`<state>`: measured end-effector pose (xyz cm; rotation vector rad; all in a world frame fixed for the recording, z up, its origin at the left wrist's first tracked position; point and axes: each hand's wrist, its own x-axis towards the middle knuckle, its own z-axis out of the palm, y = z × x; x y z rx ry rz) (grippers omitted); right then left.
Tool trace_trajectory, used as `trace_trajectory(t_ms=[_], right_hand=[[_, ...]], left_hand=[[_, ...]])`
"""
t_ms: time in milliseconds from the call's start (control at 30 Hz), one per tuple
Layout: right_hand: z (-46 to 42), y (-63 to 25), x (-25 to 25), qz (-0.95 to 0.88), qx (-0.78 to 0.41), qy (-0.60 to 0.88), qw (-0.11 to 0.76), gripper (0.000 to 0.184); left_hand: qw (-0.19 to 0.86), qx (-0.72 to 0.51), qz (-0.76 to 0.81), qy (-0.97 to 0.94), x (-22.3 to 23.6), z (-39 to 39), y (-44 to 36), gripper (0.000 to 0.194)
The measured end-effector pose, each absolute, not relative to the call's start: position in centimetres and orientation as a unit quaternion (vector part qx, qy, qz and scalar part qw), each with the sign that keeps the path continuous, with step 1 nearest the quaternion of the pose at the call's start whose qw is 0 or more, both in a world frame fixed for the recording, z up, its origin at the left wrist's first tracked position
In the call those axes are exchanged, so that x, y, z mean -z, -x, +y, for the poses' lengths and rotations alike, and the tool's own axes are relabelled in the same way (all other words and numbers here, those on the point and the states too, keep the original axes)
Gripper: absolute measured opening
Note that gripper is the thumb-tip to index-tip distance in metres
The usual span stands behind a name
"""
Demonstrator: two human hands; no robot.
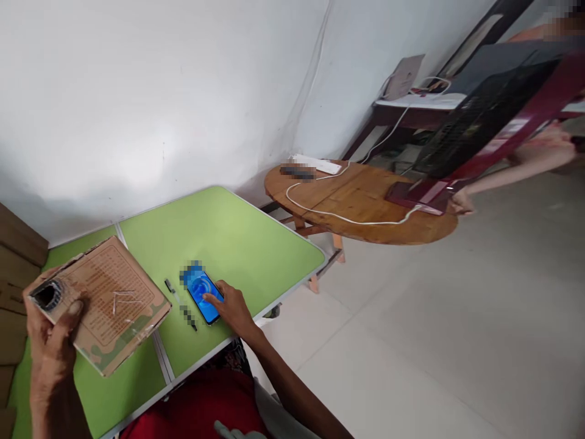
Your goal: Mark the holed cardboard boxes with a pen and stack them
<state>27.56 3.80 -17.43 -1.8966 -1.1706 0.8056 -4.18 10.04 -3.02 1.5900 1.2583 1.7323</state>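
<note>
My left hand (51, 341) grips the near corner of a flat brown cardboard box (109, 302), thumb on top, holding it tilted over the green folding table (237, 238). A smartphone (201, 297) with a lit blue screen lies on the table. My right hand (232, 306) rests beside it, with the index finger touching the screen and the other fingers curled. A dark pen (180, 303) lies just left of the phone.
A round wooden table (365, 204) stands beyond, with a white power strip (317, 163) and a white cable (347, 216) on it. Another person at the right carries a dark red plastic chair (493, 122). Cardboard is stacked at the far left (13, 256). Pale tiled floor lies to the right.
</note>
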Motion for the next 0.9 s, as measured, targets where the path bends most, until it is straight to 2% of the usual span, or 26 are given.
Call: trace_trajectory(t_ms=[67, 267, 333, 400, 433, 500, 567, 633, 767, 900], right_hand=[[3.5, -27.6, 17.3, -0.471, -0.283, 0.764, 0.338, 0.016], [3.3, -27.1, 16.0, -0.498, -0.216, 0.798, 0.263, 0.011], [3.5, -26.3, 15.2, -0.498, -0.184, 0.806, 0.263, 0.013], [3.8, -25.1, 14.3, -0.498, -0.193, 0.785, 0.314, 0.018], [3.9, -24.3, 13.9, -0.497, -0.246, 0.752, 0.356, 0.023], [4.3, -22.3, 13.2, -0.470, -0.449, 0.627, 0.429, 0.051], [4.8, -19.9, 12.9, -0.407, -0.669, 0.449, 0.430, 0.082], [5.7, -17.2, 12.8, -0.343, -0.790, 0.311, 0.402, 0.098], [8.3, -13.0, 12.3, -0.293, -0.836, 0.180, 0.428, 0.098], [11.4, -13.9, 9.9, -0.332, -0.794, 0.169, 0.480, 0.091]], left_hand=[[0.240, -0.622, 0.461, -0.585, 3.0, 9.7, 4.2, 0.059], [0.258, -0.593, 0.452, -0.615, 3.6, 9.1, 4.7, 0.065], [0.256, -0.589, 0.453, -0.618, 3.7, 9.0, 4.9, 0.066], [0.253, -0.581, 0.457, -0.624, 3.8, 8.9, 5.1, 0.067], [0.251, -0.576, 0.459, -0.628, 3.8, 8.9, 5.3, 0.068], [0.249, -0.568, 0.461, -0.635, 4.1, 8.8, 5.6, 0.067], [0.261, -0.561, 0.459, -0.638, 4.5, 8.8, 6.1, 0.066], [0.279, -0.557, 0.459, -0.634, 5.1, 8.6, 6.9, 0.070], [0.251, -0.549, 0.497, -0.624, 4.9, 7.5, 9.2, 0.077], [0.182, -0.529, 0.496, -0.664, 2.3, 6.8, 10.2, 0.070]])
